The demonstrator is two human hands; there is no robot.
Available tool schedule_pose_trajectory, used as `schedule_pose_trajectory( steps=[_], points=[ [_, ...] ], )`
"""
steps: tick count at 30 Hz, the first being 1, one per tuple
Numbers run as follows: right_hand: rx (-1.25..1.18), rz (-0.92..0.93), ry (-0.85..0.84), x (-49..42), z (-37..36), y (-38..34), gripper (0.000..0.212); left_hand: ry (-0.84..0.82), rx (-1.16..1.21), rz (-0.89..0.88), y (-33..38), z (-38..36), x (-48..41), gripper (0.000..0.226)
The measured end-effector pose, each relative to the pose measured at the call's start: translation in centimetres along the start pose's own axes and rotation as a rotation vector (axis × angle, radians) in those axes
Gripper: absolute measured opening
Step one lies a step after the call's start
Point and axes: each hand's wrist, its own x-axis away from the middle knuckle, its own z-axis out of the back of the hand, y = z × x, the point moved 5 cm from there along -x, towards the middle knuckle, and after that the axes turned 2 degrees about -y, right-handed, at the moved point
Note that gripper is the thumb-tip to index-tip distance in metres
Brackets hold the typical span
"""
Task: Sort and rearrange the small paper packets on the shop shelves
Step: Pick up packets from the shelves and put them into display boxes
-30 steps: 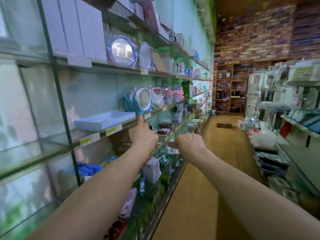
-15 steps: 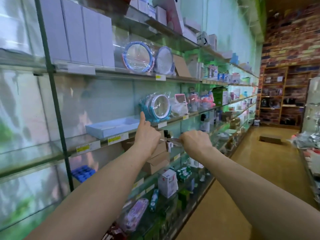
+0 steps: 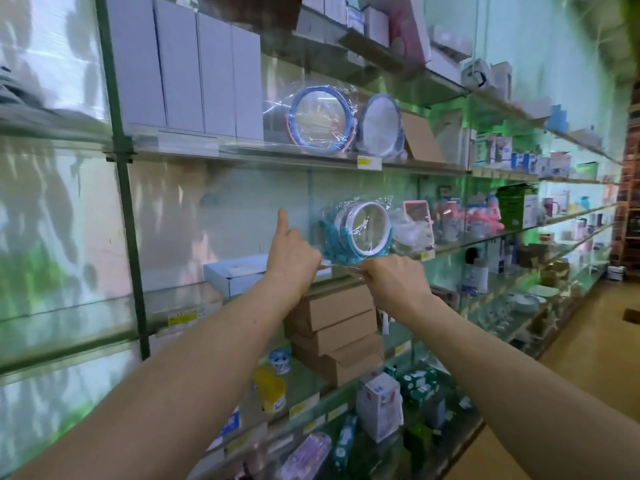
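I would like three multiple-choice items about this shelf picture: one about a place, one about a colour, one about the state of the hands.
1. Where is the stack of brown cardboard boxes?
A. on the top shelf
B. on the shelf under the hands
C. on the floor

2. What colour is the rim of the wrapped mirror beside the white boxes?
A. yellow
B. black
C. blue

3. What are the left hand and the right hand doing?
A. pinching a thin packet between them
B. lying flat on the glass
C. hanging open

Answers:
1 B, the boxes sit just below both wrists.
2 C, a blue ring shows through the plastic.
3 A, curled fingers meet each end of the packet.
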Motion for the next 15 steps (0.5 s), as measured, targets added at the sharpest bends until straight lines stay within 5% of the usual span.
schedule_pose_trajectory(
  steps=[15],
  points=[
    [-0.066,0.199,0.142,-14.3,-7.8,-3.7,0.017,-0.002,-0.075,0.142,-5.5,-9.0,-10.0,0.023]
  ],
)
